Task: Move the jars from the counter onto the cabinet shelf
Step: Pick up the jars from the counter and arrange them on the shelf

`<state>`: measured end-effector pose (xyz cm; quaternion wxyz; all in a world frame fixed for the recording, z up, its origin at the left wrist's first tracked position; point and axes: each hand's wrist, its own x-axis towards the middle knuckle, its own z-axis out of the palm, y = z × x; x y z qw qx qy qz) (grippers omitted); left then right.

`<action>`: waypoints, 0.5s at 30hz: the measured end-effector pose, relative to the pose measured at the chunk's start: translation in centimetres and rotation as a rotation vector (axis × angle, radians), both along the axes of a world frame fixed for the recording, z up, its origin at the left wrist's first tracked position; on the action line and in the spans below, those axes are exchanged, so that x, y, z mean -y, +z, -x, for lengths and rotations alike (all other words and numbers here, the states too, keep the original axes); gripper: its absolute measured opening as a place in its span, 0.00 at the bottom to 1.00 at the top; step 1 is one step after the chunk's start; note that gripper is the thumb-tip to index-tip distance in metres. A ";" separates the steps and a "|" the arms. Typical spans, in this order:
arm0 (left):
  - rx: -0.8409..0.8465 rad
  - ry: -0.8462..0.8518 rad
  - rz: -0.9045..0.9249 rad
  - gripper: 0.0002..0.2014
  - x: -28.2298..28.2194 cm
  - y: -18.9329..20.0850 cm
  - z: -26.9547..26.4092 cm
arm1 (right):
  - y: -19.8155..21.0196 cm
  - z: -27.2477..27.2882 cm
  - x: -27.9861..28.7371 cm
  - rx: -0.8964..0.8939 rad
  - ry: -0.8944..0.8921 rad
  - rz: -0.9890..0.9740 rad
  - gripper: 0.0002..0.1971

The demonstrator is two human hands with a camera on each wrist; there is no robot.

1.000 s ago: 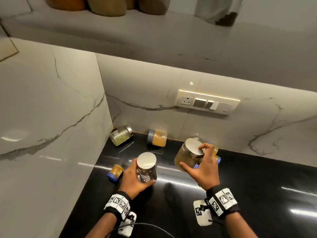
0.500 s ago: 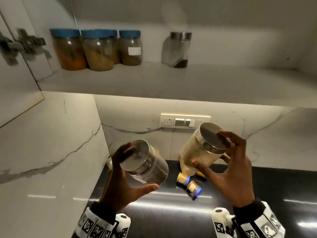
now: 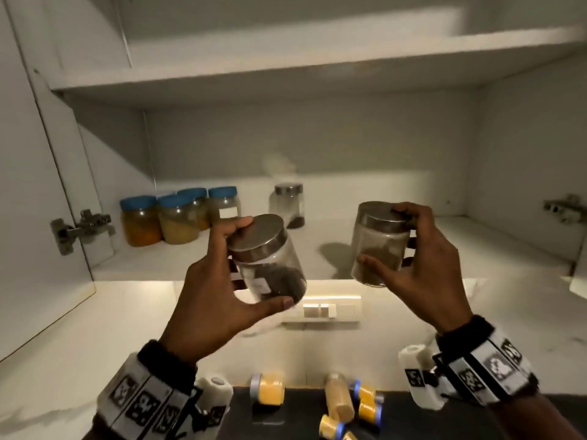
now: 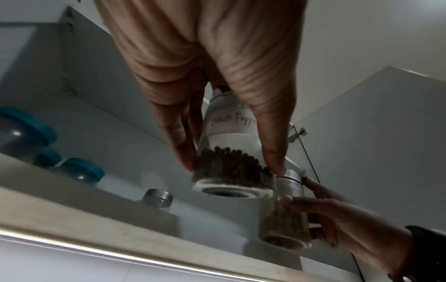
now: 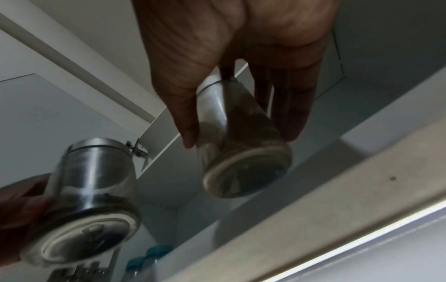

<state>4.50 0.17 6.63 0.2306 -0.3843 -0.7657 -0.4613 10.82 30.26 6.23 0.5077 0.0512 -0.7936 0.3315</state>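
Observation:
My left hand [image 3: 222,290] grips a glass jar of black peppercorns [image 3: 270,265] with a steel lid, tilted, just in front of the cabinet shelf [image 3: 349,249]. Its label reads black pepper in the left wrist view, where the peppercorn jar [image 4: 231,152] sits between my fingers. My right hand [image 3: 422,268] holds a second steel-lidded jar [image 3: 378,246] with brownish contents, upright, at shelf height; the right wrist view shows this brown jar [image 5: 241,145] from below. Several small yellow jars [image 3: 343,404] lie on the black counter [image 3: 286,423] below.
On the shelf stand several blue-lidded jars [image 3: 178,214] at the left and one steel-lidded jar [image 3: 289,204] near the back middle. The shelf's right half is bare. Cabinet doors hang open with hinges [image 3: 79,227] at both sides. A switch panel [image 3: 320,309] sits under the shelf.
Both hands have lifted their jars from the counter up to shelf height. My view has tilted up into the cabinet.

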 end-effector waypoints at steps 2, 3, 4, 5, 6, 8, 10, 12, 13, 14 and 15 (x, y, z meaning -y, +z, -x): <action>-0.017 0.020 0.026 0.57 -1.6 1.4 0.9 | 0.6 0.6 -0.9 -0.018 -0.049 -0.029 0.44; -0.019 0.023 0.034 0.56 -2.3 1.9 1.4 | 0.8 1.0 -1.1 -0.012 -0.079 -0.045 0.45; -0.020 0.023 0.045 0.54 -2.9 2.4 1.9 | 0.8 1.2 -1.3 0.011 -0.110 -0.062 0.45; -0.027 0.026 0.071 0.54 -3.6 2.9 2.4 | 0.8 1.3 -1.4 0.041 -0.143 -0.079 0.45; -0.028 0.032 0.099 0.54 -4.4 3.3 2.9 | 0.7 1.6 -1.5 0.073 -0.166 -0.093 0.45; -0.012 0.049 0.156 0.54 -5.6 3.7 4.5 | 0.3 2.2 -1.6 0.132 -0.177 -0.093 0.44; 0.010 0.069 0.208 0.56 -7.2 4.1 6.2 | 0.3 2.7 -2.1 0.196 -0.180 -0.087 0.43; 0.015 0.097 0.258 0.57 -8.8 4.3 7.6 | 0.5 3.0 -2.8 0.269 -0.227 -0.125 0.43; 0.011 0.111 0.285 0.58 -9.5 4.4 8.0 | 0.6 3.0 -3.1 0.293 -0.261 -0.157 0.44; 0.007 0.125 0.311 0.58 -10.1 4.4 8.4 | 0.8 3.1 -3.4 0.300 -0.297 -0.196 0.45; 0.010 0.137 0.338 0.59 -10.7 4.3 8.6 | 1.0 3.0 -3.8 0.292 -0.328 -0.244 0.45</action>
